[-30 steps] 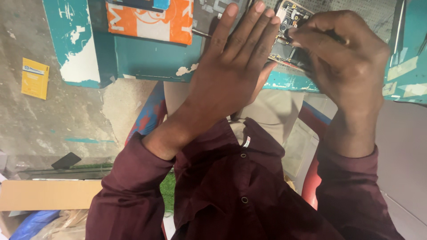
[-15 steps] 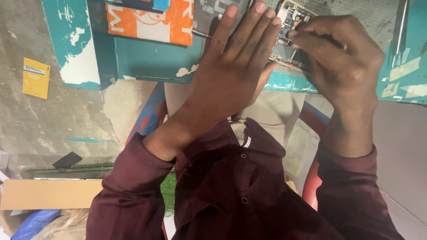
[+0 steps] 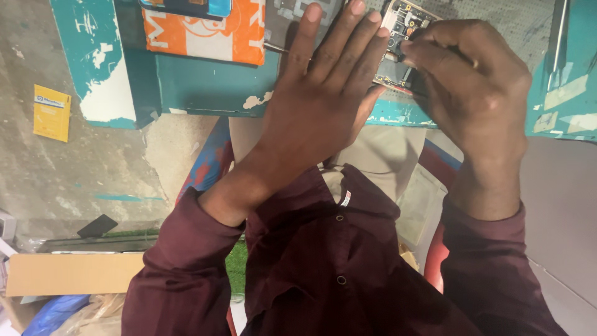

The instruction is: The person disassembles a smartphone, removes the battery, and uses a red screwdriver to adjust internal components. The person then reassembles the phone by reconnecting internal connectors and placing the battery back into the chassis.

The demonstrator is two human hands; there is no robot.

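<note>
Opened phone (image 3: pixel 398 53) with bare circuit board and small components showing, lying near the front edge of the worn teal surface (image 3: pixel 205 84), partly hidden under both hands. Left hand (image 3: pixel 317 106) laid flat, fingers straight and close together, palm down, fingertips resting along the phone's left side and pressing it to the surface; nothing gripped in it. Right hand (image 3: pixel 472 93) curled narrow over the phone's right part, thumb and fingertips pinched together around a small dark tool (image 3: pixel 415 42) whose tip sits on the board; most of the tool hidden by the fingers, so kind not clear. Just left of the left hand, an orange and white box (image 3: pixel 205 34) lying on the surface, with a thin metal rod (image 3: pixel 277 48) between box and hand. Chipped white patches along the surface's left end. Dark maroon sleeves (image 3: pixel 186 261) and buttoned shirt front filling the lower middle. Further out on the left, a grey concrete floor (image 3: pixel 62 174) with a small yellow packet (image 3: pixel 51 113), a flat black piece (image 3: pixel 97 226), a strip of brown cardboard (image 3: pixel 68 274) and a blue bag (image 3: pixel 50 311) at the bottom corner.
</note>
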